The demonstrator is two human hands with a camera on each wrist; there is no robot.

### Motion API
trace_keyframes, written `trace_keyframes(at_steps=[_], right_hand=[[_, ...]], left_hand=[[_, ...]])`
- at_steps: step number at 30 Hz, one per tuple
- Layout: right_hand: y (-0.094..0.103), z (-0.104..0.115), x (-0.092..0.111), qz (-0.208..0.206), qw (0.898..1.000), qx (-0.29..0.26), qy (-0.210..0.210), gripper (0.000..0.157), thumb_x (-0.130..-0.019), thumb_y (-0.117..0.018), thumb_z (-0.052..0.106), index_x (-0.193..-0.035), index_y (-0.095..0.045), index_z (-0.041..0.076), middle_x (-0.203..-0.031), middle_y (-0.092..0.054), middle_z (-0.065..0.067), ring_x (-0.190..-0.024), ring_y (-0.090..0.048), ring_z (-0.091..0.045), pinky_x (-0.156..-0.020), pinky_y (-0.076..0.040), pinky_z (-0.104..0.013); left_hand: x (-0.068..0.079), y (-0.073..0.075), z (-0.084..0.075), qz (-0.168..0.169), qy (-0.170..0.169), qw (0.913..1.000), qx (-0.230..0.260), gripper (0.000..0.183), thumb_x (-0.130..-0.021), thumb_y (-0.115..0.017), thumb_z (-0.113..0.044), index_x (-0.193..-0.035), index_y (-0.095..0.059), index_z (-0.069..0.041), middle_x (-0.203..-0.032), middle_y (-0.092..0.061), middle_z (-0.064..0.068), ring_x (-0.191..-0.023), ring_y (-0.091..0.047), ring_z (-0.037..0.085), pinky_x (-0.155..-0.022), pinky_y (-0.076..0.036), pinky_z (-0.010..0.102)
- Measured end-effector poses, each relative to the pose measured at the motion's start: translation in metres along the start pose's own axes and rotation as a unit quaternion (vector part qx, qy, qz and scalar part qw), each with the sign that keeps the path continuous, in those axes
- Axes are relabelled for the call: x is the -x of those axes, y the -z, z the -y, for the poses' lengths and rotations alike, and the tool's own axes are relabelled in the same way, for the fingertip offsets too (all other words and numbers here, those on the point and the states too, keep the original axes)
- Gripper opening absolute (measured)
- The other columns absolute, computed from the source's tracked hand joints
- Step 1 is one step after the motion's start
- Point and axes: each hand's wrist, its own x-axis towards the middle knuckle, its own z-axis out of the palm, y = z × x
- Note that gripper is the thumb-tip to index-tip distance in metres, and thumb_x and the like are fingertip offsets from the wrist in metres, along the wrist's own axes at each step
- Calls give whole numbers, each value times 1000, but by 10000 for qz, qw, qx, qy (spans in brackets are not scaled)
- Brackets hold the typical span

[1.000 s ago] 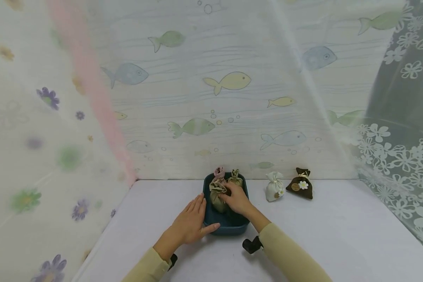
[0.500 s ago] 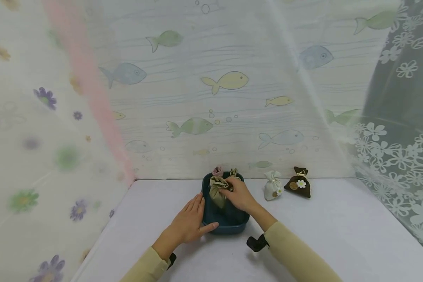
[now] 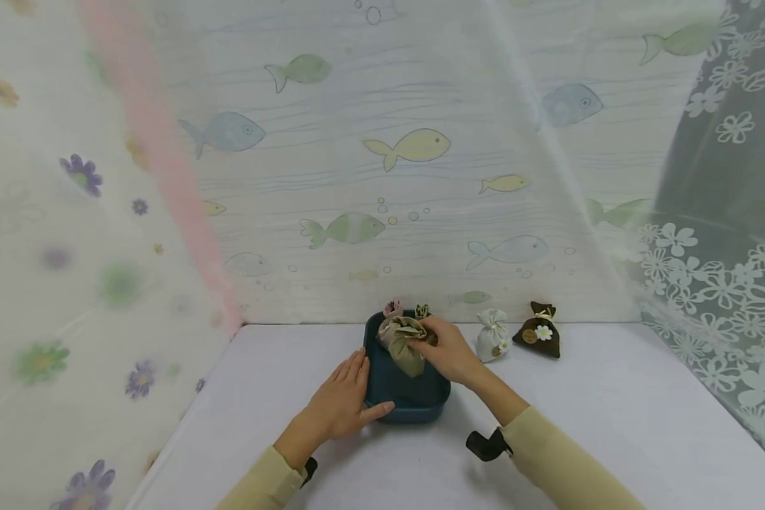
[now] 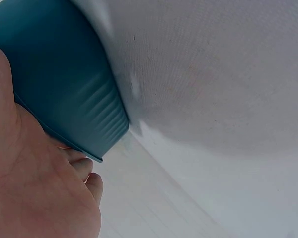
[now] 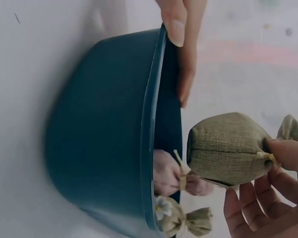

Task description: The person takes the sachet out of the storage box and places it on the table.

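Observation:
A dark teal plastic basin (image 3: 408,414) stands on the white table. My left hand (image 3: 343,397) lies with straight fingers along its left rim, thumb over the near rim; the left wrist view shows the palm against the outer wall. Above the basin my right hand (image 3: 446,350) pinches an olive-green drawstring pouch (image 5: 231,148) by its tied neck. In the right wrist view this pouch hangs clear of the rim. Inside the basin sit a pink pouch (image 5: 166,173) and a smaller green pouch (image 5: 173,215) with a white flower, both partly hidden by the wall.
To the right of the basin stand a white pouch (image 3: 492,336) and a dark brown pouch (image 3: 538,333), each with a flower. Behind the table hangs a fish-print curtain (image 3: 382,184). A black wrist camera (image 3: 486,445) is strapped below the right sleeve.
My right hand has lifted the olive-green pouch up from inside the basin and moved slightly right with it. The left hand keeps its place at the rim.

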Motion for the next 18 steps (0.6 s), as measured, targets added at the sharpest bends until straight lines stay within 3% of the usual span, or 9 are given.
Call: trace_keyframes(at_steps=[10,18], right_hand=[[18,0,15,87,9997,119,212,22,-99,-68,14,-118,-68,2,-110,-66,-10,-96,-60,-20,-78,-53,-33],[32,-3,25,63,9998,192,-14,24,-99,-69,13,-121,-68,5,-114,-67,-8,-99,-61,-21,-77,-55,-34]], left_hand=[[0,1,0,29,-13,10000,3,108,-96,-34,-80,-158,-27,8,-168,-16,24,-156,-18,37,-124,-22,51],[-1,1,0,56,30,10000,-21,107,-97,-34,-79,-158,-27,8,-168,-17,23,-156,-18,36,-124,-22,50]])
